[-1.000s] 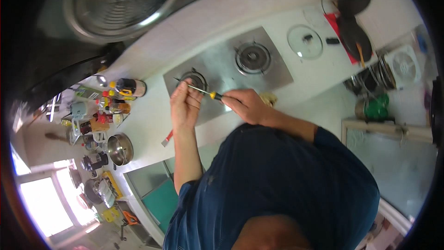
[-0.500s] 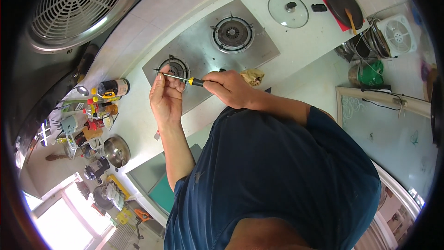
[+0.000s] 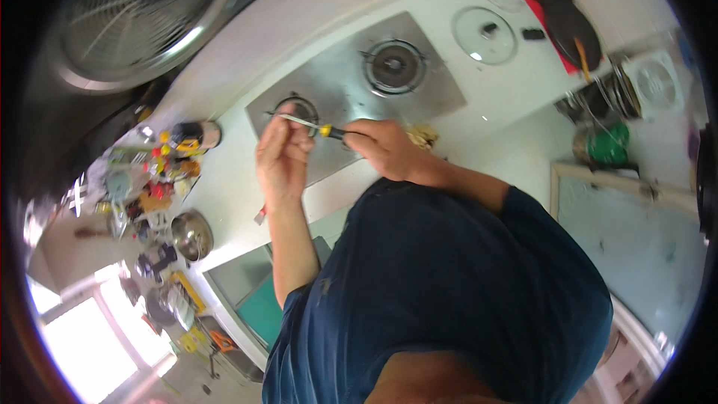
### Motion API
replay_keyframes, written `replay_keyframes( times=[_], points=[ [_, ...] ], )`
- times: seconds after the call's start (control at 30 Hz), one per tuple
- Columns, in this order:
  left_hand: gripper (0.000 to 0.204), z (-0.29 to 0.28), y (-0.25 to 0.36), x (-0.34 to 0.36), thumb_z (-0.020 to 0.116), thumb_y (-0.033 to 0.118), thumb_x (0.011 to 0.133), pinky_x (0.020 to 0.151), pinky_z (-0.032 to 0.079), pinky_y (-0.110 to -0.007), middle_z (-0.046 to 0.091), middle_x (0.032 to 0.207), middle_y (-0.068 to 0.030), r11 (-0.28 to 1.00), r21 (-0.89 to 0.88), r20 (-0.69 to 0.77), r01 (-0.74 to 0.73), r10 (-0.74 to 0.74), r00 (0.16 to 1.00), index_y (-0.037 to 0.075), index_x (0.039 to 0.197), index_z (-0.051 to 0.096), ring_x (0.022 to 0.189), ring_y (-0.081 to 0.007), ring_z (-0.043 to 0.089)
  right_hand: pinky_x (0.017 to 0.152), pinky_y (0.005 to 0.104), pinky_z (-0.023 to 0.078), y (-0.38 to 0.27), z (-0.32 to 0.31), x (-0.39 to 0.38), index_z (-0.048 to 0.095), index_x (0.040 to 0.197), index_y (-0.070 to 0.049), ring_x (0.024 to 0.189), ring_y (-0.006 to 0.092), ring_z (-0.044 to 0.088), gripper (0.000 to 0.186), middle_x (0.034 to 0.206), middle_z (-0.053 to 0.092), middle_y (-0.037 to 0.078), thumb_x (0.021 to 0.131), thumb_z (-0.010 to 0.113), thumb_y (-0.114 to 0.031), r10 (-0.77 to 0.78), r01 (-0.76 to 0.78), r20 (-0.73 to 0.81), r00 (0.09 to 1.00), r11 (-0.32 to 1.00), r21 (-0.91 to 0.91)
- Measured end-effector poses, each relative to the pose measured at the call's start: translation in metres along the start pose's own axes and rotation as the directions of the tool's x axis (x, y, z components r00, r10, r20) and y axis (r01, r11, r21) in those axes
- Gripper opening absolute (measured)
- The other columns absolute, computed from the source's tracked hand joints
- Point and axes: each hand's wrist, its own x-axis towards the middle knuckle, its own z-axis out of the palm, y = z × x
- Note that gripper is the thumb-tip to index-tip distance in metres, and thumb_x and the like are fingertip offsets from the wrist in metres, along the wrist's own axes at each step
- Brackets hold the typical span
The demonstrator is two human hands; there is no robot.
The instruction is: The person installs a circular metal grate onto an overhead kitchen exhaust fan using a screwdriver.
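A screwdriver [image 3: 326, 131] with a black and yellow handle lies across the space between my hands, above the steel gas stove [image 3: 340, 90]. Its handle is wrapped in the fingers of my right hand [image 3: 385, 150]. At the shaft's far end, my left hand [image 3: 284, 155] pinches near the tip with thumb and forefinger; blur hides whether a small part is there too. The left burner [image 3: 305, 108] is partly covered by that hand. Beyond, the right burner [image 3: 394, 64] is in plain sight. A crumpled yellowish cloth [image 3: 423, 136] rests just past my right hand.
A glass lid [image 3: 479, 41] and a dark pan [image 3: 572, 34] on red lie at the far right. On the left stand several bottles [image 3: 196, 136] and a steel pot [image 3: 191, 236]. The range hood [image 3: 142, 15] overhangs the far left. A white-framed glass door [image 3: 628, 217] stands right.
The whole view has shifted and blurred, so the stove and hands appear slightly further right and lower. My hands keep the same hold on the screwdriver.
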Motion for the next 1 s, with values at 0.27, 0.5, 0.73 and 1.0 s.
replay_keyframes(
  times=[0.27,0.5,0.73,1.0],
  points=[
    [0.024,0.005,0.012,0.001,0.071,0.008,0.099,0.076,0.058,-0.033,0.076,0.107,-0.0129,0.889,0.458,-0.228,-0.018,0.137,0.964,-0.002,0.122,0.073,0.087,-0.0193,0.071,0.058,0.0269,0.041,0.003,-0.013,-0.013,0.07,0.11,0.005,0.063,0.008,0.051,0.023,0.069,0.058,0.001,0.104,0.058,-0.013,0.186,-0.163,-0.072,0.98,0.955,0.249],
    [0.044,0.078,0.126,0.038,0.085,0.011,0.081,0.093,0.053,-0.039,0.069,0.115,-0.0164,-0.67,0.676,0.737,-0.308,0.604,0.304,0.006,0.122,0.069,0.108,-0.0333,0.066,0.057,0.0253,0.038,0.001,-0.031,-0.024,0.07,0.11,0.007,0.062,0.0059,0.047,0.023,0.069,0.055,-0.001,0.103,0.056,-0.01,0.251,-0.186,-0.124,0.96,0.903,0.387],
    [0.038,0.118,0.18,0.102,0.089,0.023,0.075,0.07,0.054,-0.045,0.06,0.09,-0.0089,-0.845,0.448,0.843,-0.292,0.291,0.452,0.009,0.097,0.061,0.086,-0.032,0.064,0.057,0.0257,0.039,-0.006,-0.048,-0.038,0.069,0.114,0.006,0.062,0.0065,0.049,0.022,0.07,0.057,0.001,0.104,0.057,-0.01,0.271,-0.184,-0.179,0.946,0.901,0.392],
    [0.037,0.135,0.195,0.142,0.084,0.014,0.076,0.076,0.057,-0.042,0.06,0.099,-0.0086,-0.889,0.301,0.885,-0.346,0.125,0.449,0.009,0.104,0.061,0.094,-0.0307,0.064,0.057,0.0252,0.039,-0.003,-0.066,-0.055,0.07,0.113,0.004,0.062,0.0062,0.049,0.023,0.071,0.056,0.0,0.107,0.056,-0.013,0.287,-0.147,-0.277,0.917,0.888,0.436]
  ],
)
